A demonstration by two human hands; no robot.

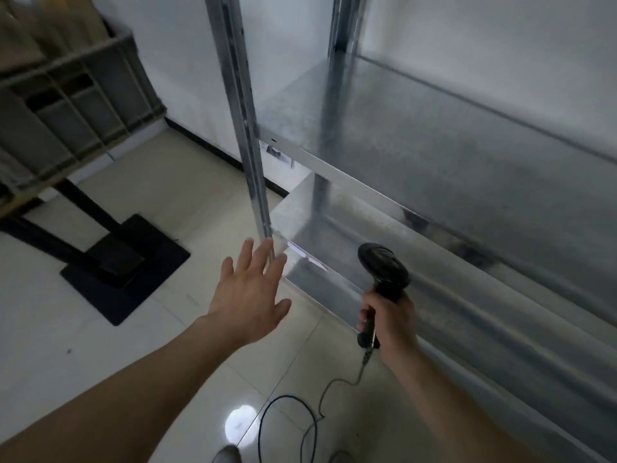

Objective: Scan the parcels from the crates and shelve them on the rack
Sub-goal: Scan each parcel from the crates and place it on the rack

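A galvanised metal rack [434, 155] fills the right side, its shelves bare as far as I see. My left hand [250, 295] is stretched forward with fingers spread, holding nothing, just in front of the rack's near upright [247, 135]. My right hand [390, 319] grips the handle of a black barcode scanner [384, 265], whose head points away towards the lower shelf. At the top left a grey plastic crate [76, 105] sits on a table, with brown parcels [50, 25] blurred inside it.
The scanner's cable [293, 416] loops over the pale tiled floor near my feet. A black table leg with a square base plate [123, 269] stands on the floor at left. A white wall is behind the rack.
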